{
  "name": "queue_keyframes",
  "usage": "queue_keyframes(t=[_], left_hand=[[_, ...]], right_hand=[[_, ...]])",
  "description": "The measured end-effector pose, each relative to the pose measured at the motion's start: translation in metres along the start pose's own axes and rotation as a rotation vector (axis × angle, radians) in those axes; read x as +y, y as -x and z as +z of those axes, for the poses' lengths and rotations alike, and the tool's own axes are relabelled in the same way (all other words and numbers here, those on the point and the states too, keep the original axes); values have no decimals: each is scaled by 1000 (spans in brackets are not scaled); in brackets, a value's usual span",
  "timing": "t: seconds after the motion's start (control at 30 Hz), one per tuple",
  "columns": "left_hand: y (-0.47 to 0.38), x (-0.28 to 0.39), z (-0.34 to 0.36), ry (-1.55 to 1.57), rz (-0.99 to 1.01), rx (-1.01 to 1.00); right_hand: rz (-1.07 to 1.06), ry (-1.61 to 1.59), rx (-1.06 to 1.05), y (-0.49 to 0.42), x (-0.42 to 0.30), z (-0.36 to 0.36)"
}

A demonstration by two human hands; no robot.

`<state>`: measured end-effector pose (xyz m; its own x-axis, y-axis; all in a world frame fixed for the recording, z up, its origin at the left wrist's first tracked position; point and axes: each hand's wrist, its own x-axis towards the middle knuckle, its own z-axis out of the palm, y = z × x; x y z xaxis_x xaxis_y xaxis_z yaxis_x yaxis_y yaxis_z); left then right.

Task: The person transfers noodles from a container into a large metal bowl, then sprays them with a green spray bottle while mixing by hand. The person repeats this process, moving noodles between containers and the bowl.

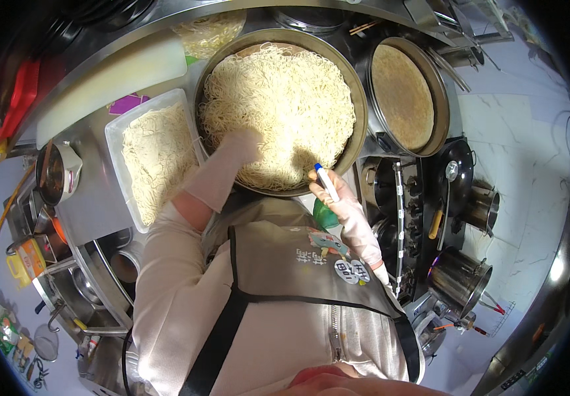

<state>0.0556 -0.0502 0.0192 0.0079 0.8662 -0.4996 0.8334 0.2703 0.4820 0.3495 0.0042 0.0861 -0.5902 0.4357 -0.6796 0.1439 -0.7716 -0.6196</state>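
My left hand, in a thin pale glove, rests at the near left part of a wide heap of thin noodles; its fingers are blurred against them, and I cannot tell whether they grip any. The noodles lie in a large round metal pan. At the pan's near right rim, my gloved right hand holds a small white tube-shaped object with a blue end, perhaps a marker. Left of the pan, a translucent plastic tub holds more noodles, close to my left forearm.
A round steamer-like pan with a brown disc stands to the right, above a stove with pots. A white cutting board lies at the back left. A small pot is at the counter's left edge. A green object sits below my right hand.
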Motion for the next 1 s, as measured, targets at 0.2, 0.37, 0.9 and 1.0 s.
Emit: queue_keyframes(t=[0.2,0.37,0.9,1.0], left_hand=[[-38,5,51,-205,-16,224],[-65,-24,8,-43,-208,314],[-17,-8,-17,429,305,51],[10,-39,-53,564,105,213]], right_hand=[[62,-141,-79,0,4,-1],[99,-74,-46,0,14,-1],[49,-143,-94,-8,18,-10],[-28,-116,-72,-5,15,-13]])
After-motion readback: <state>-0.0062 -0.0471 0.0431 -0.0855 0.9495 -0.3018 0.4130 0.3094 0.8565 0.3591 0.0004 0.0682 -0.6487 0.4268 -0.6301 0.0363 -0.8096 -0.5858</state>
